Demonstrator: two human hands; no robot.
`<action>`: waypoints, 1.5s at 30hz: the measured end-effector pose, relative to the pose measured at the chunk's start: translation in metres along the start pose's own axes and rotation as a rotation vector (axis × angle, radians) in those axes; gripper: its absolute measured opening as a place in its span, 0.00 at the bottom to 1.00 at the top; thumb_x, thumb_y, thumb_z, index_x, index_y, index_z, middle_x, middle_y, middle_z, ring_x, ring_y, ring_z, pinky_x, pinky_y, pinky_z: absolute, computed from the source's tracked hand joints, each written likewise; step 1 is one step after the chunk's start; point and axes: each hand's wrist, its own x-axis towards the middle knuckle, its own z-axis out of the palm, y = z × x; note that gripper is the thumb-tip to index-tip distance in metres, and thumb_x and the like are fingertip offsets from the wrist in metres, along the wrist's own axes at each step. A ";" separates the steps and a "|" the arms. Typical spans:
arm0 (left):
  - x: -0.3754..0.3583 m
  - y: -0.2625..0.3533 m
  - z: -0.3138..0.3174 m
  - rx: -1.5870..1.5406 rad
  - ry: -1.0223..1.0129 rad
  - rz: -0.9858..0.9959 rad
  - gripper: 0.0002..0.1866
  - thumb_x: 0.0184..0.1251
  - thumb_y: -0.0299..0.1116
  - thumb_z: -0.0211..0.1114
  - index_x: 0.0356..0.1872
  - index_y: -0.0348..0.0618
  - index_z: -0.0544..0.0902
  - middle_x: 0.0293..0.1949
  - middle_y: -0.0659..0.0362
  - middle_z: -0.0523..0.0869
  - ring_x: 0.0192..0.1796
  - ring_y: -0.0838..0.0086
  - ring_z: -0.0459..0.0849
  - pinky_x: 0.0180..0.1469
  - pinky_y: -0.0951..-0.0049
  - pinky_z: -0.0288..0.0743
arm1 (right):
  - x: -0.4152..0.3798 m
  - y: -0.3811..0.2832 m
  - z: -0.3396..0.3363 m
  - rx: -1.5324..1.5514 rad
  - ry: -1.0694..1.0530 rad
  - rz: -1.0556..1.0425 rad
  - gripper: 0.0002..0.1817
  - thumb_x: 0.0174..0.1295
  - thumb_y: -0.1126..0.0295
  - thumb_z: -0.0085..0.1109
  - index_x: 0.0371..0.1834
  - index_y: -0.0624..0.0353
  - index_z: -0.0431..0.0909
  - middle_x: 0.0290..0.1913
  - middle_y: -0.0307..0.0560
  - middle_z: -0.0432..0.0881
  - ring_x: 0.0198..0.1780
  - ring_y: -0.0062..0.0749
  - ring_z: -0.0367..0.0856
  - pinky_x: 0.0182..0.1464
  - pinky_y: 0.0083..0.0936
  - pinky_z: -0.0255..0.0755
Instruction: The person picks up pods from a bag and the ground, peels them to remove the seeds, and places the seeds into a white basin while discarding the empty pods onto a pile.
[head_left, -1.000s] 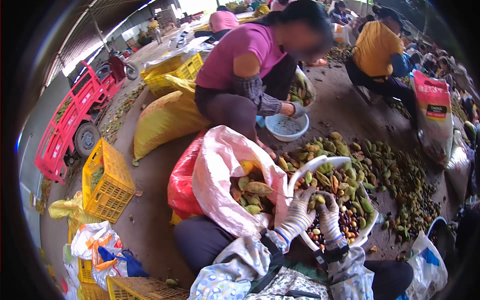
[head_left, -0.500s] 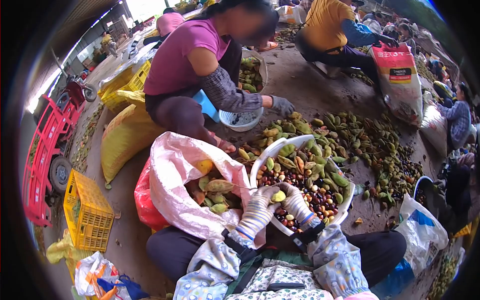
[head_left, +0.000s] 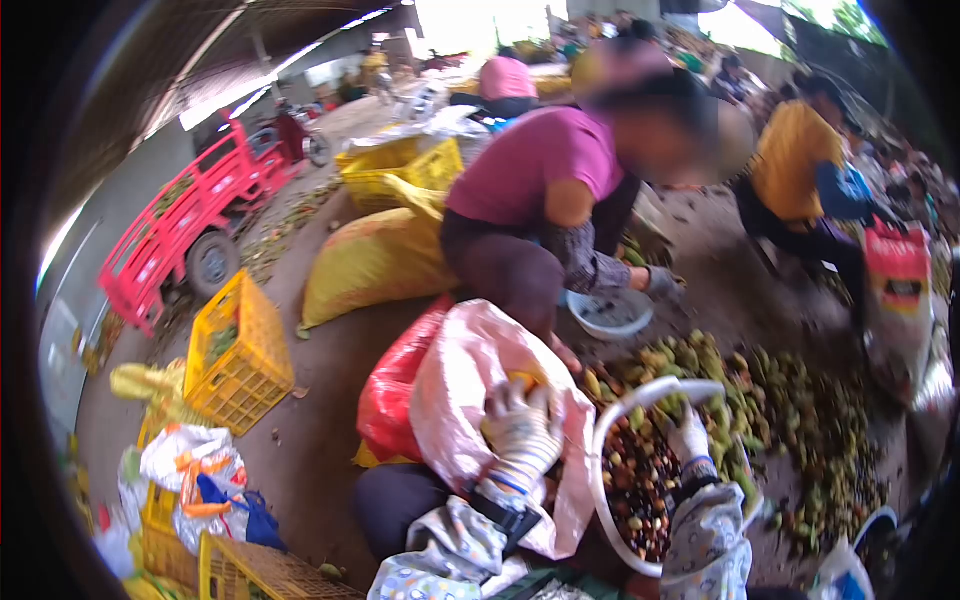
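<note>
At six o'clock in my feed: pink-white sack (head_left: 450,390), left hand (head_left: 519,430) at its mouth, fingers spread | four o'clock: right hand (head_left: 688,437) by green pods (head_left: 671,405) in white tub (head_left: 599,470), grip too blurred to tell | I judge it best to pinch pods singly

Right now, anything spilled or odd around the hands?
One thing: many oval green-brown pods lie loose on the bare grey-brown floor, outside the white plastic tub. Uncontained like that, they look like a spill, though it could simply be a pile. I can't make out any damage.
</note>
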 end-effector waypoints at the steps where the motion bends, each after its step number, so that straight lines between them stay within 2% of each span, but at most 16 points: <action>1: -0.002 0.011 -0.008 0.007 -0.017 -0.018 0.21 0.47 0.44 0.66 0.47 0.56 0.80 0.54 0.53 0.71 0.58 0.54 0.66 0.56 0.50 0.63 | 0.005 0.000 0.005 -0.103 -0.052 0.035 0.40 0.54 0.57 0.59 0.67 0.63 0.55 0.55 0.65 0.74 0.57 0.55 0.72 0.58 0.40 0.66; 3: -0.008 0.016 0.003 -0.192 0.040 0.067 0.17 0.52 0.41 0.66 0.45 0.55 0.81 0.46 0.57 0.78 0.50 0.58 0.74 0.52 0.57 0.68 | 0.003 0.000 0.015 -0.184 -0.173 0.101 0.39 0.54 0.54 0.60 0.68 0.55 0.56 0.48 0.63 0.79 0.53 0.54 0.76 0.55 0.42 0.69; 5: -0.009 0.024 0.000 -0.534 -0.294 0.060 0.17 0.57 0.37 0.66 0.47 0.46 0.80 0.34 0.54 0.85 0.36 0.63 0.83 0.43 0.66 0.75 | 0.000 0.020 0.035 -0.064 -0.093 0.101 0.35 0.49 0.51 0.66 0.60 0.54 0.69 0.48 0.59 0.80 0.52 0.52 0.78 0.54 0.38 0.71; 7: -0.020 0.038 0.006 -0.828 -0.620 -0.189 0.19 0.61 0.40 0.66 0.50 0.41 0.78 0.35 0.54 0.85 0.36 0.66 0.84 0.41 0.69 0.75 | -0.020 0.003 0.015 0.080 -0.138 0.126 0.30 0.49 0.61 0.70 0.55 0.60 0.73 0.46 0.55 0.82 0.49 0.45 0.80 0.51 0.32 0.73; 10: -0.055 0.044 0.065 -0.912 -0.589 -0.067 0.23 0.66 0.41 0.61 0.55 0.34 0.73 0.33 0.51 0.85 0.34 0.66 0.84 0.41 0.74 0.75 | -0.022 0.038 0.033 0.700 -0.223 0.090 0.29 0.48 0.71 0.71 0.54 0.66 0.72 0.44 0.49 0.83 0.44 0.33 0.81 0.46 0.26 0.75; 13: -0.060 0.058 0.061 -1.185 -0.762 -0.306 0.26 0.67 0.47 0.59 0.57 0.38 0.72 0.31 0.59 0.80 0.30 0.75 0.78 0.35 0.77 0.73 | -0.063 -0.018 -0.017 1.155 -0.409 0.075 0.26 0.49 0.76 0.70 0.52 0.69 0.72 0.42 0.44 0.82 0.40 0.26 0.81 0.43 0.21 0.76; 17: -0.057 0.069 0.050 -1.726 -0.776 -0.490 0.27 0.68 0.53 0.54 0.58 0.43 0.73 0.34 0.64 0.79 0.32 0.81 0.77 0.34 0.81 0.72 | -0.105 -0.077 -0.047 1.133 -0.516 -0.186 0.26 0.50 0.74 0.71 0.52 0.68 0.72 0.43 0.44 0.81 0.42 0.25 0.79 0.45 0.21 0.76; 21: -0.053 0.064 0.055 -1.554 -0.812 -0.432 0.26 0.67 0.53 0.54 0.57 0.45 0.73 0.38 0.65 0.79 0.38 0.83 0.77 0.40 0.82 0.73 | -0.122 -0.089 -0.039 1.314 -0.378 -0.135 0.20 0.57 0.65 0.66 0.47 0.67 0.75 0.39 0.42 0.81 0.40 0.23 0.79 0.44 0.20 0.75; 22: -0.051 0.064 0.048 -1.489 -0.868 -0.438 0.22 0.69 0.48 0.54 0.57 0.45 0.72 0.45 0.63 0.79 0.48 0.82 0.75 0.50 0.81 0.71 | -0.120 -0.079 -0.031 1.354 -0.353 -0.082 0.19 0.58 0.62 0.64 0.45 0.66 0.76 0.38 0.42 0.81 0.39 0.23 0.79 0.44 0.20 0.75; 25: -0.064 0.076 0.067 -1.600 -0.681 -0.083 0.21 0.70 0.41 0.55 0.60 0.45 0.70 0.52 0.61 0.77 0.55 0.77 0.73 0.56 0.78 0.67 | -0.106 -0.053 -0.006 1.512 -0.248 -0.006 0.21 0.63 0.51 0.56 0.37 0.63 0.78 0.32 0.40 0.81 0.32 0.22 0.78 0.38 0.17 0.74; 27: -0.072 0.080 0.059 -1.453 -0.662 -0.040 0.24 0.70 0.38 0.54 0.65 0.48 0.65 0.54 0.57 0.78 0.56 0.71 0.74 0.58 0.72 0.67 | -0.101 -0.042 -0.007 1.694 -0.414 0.067 0.21 0.61 0.53 0.58 0.42 0.63 0.76 0.39 0.45 0.81 0.40 0.32 0.82 0.43 0.31 0.79; 31: -0.047 0.085 -0.008 -1.153 -0.781 -0.014 0.21 0.69 0.36 0.56 0.62 0.45 0.69 0.49 0.49 0.81 0.49 0.62 0.81 0.52 0.68 0.71 | -0.112 -0.057 -0.018 1.704 -0.231 0.126 0.18 0.61 0.55 0.59 0.39 0.62 0.77 0.32 0.41 0.80 0.33 0.26 0.79 0.35 0.22 0.75; 33: -0.049 0.086 -0.001 -1.148 -0.743 -0.040 0.20 0.69 0.36 0.56 0.60 0.44 0.70 0.46 0.50 0.82 0.46 0.63 0.81 0.50 0.68 0.72 | -0.114 -0.051 -0.016 1.460 -0.159 -0.041 0.17 0.61 0.57 0.60 0.38 0.62 0.77 0.28 0.38 0.79 0.28 0.22 0.77 0.31 0.18 0.72; 36: -0.066 0.083 0.053 -1.259 -0.504 -0.056 0.18 0.69 0.29 0.55 0.59 0.43 0.70 0.42 0.55 0.83 0.42 0.71 0.81 0.46 0.74 0.74 | -0.123 -0.071 -0.011 1.407 -0.056 -0.090 0.18 0.61 0.60 0.61 0.45 0.64 0.75 0.36 0.41 0.81 0.31 0.20 0.78 0.34 0.16 0.74; 40: -0.079 0.087 0.078 -1.420 -0.608 -0.267 0.24 0.64 0.17 0.46 0.62 0.45 0.68 0.57 0.51 0.75 0.58 0.64 0.75 0.61 0.72 0.66 | -0.127 -0.084 -0.016 1.462 -0.123 -0.030 0.21 0.58 0.65 0.65 0.50 0.64 0.71 0.43 0.43 0.79 0.39 0.23 0.79 0.41 0.18 0.76; 45: -0.079 0.089 0.064 -1.472 -0.656 -0.117 0.31 0.56 0.14 0.43 0.64 0.42 0.64 0.60 0.49 0.72 0.65 0.61 0.69 0.67 0.70 0.59 | -0.119 -0.074 -0.011 1.312 -0.031 -0.165 0.20 0.54 0.76 0.64 0.50 0.62 0.70 0.42 0.42 0.78 0.42 0.24 0.77 0.45 0.20 0.75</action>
